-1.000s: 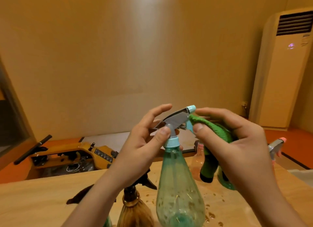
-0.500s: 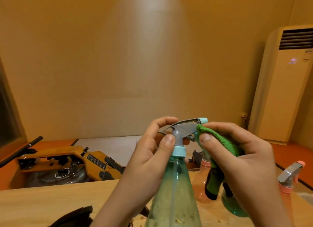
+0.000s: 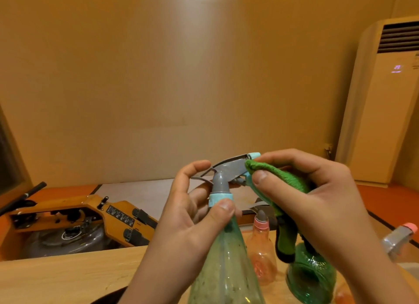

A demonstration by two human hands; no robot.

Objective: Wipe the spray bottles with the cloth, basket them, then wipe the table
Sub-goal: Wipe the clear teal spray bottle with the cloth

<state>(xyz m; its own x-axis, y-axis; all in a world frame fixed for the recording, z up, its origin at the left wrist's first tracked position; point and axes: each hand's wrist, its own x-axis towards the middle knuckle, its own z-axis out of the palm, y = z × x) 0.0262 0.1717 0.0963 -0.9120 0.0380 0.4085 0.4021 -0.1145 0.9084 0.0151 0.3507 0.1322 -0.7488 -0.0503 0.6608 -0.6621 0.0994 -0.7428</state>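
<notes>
Light wooden table, plain tan wall behind.
At the table's near edge, left hand pinches the neck of the translucent green plastic spray bottle; right hand pinches the green terry cloth against its nozzle; pink plastic bottle farther in.

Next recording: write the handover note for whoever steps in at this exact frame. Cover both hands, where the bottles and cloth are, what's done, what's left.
Left hand grips the neck of the teal-capped spray bottle, held upright.
Right hand pinches the green cloth against that bottle's nozzle.
On the table behind it: pink bottle and green bottle; a pink-nozzled bottle is at the right edge. The basket is not in view.
Done: wiping of the held bottle is under way; nothing is visibly basketed.
Left: finish this bottle, wipe the others, basket all, wipe the table.
</notes>
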